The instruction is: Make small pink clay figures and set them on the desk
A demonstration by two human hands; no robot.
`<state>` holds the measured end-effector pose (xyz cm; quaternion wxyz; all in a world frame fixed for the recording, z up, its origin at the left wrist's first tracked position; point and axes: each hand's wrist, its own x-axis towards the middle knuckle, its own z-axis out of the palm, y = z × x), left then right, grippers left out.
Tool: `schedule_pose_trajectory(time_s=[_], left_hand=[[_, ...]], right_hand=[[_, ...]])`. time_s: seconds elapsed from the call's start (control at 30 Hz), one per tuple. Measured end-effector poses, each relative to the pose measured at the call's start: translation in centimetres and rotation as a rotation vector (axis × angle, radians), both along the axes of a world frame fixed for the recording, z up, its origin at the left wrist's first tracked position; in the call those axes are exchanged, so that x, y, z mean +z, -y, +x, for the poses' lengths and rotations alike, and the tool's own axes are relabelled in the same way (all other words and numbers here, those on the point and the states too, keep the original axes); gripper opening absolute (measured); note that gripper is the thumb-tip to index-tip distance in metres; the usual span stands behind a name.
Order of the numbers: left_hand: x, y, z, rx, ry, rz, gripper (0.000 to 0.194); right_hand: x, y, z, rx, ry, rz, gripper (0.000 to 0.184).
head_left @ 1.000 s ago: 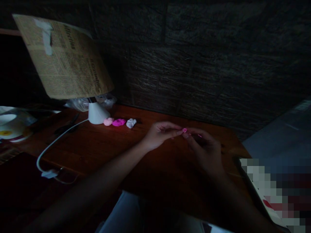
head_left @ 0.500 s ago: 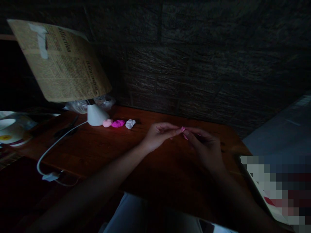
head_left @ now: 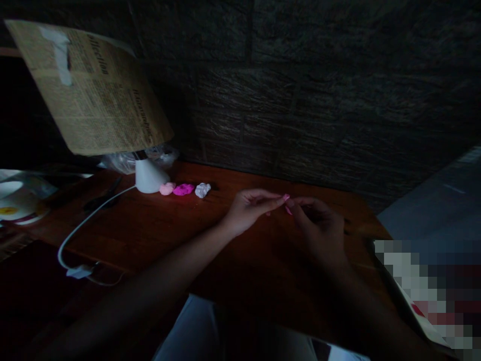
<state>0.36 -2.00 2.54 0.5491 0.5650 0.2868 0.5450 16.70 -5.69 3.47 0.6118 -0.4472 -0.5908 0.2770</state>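
Between my two hands, above the wooden table, is a small piece of pink modelling clay (head_left: 286, 197). My left hand (head_left: 252, 208) pinches it from the left with thumb and fingers. From the right, the thumb and fingers of my right hand (head_left: 319, 223) are closed on the same piece, hiding part of it. To the left on the table, a light pink clay lump (head_left: 167, 188), a bright magenta clay lump (head_left: 184, 189) and a whitish clay lump (head_left: 203, 190) lie in a row.
A lamp with a newsprint shade (head_left: 108, 95) and white base (head_left: 149, 176) stands at the back left, its white cable (head_left: 84, 220) hanging over the edge. Dark scissors (head_left: 103, 198) and a white cup (head_left: 15, 200) are farther left. A dark textured wall (head_left: 255, 100) rises behind.
Both hands, with the pink clay, have shifted very slightly to the right. The view has tilted a little; the clay lumps and lamp stay put on the table.
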Motion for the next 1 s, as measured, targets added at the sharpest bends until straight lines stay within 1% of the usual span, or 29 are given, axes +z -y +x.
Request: schedule_pose_trajectory(time_s=[0.17, 0.4, 0.53, 0.7, 0.87, 1.0], left_hand=[[0.11, 0.11, 0.05, 0.0, -0.007, -0.038, 0.031], [0.56, 0.28, 0.2, 0.024, 0.021, -0.042, 0.028], [0.5, 0.22, 0.28, 0.032, 0.042, -0.034, 0.028], [0.4, 0.31, 0.19, 0.03, -0.001, -0.058, 0.032], [0.3, 0.38, 0.31, 0.025, 0.005, -0.084, 0.033], [0.25, 0.28, 0.52, -0.015, 0.092, -0.152, 0.032]], right_hand=[[-0.46, -0.11, 0.2, 0.022, 0.022, 0.016, 0.021], [-0.58, -0.16, 0.27, 0.069, 0.033, 0.017, 0.018], [-0.58, -0.16, 0.3, 0.073, 0.044, 0.021, 0.015], [-0.68, -0.15, 0.31, 0.069, 0.043, 0.031, 0.011], [-0.76, -0.08, 0.27, 0.08, 0.044, 0.03, 0.011], [-0.67, -0.16, 0.2, 0.08, 0.039, 0.008, 0.015]])
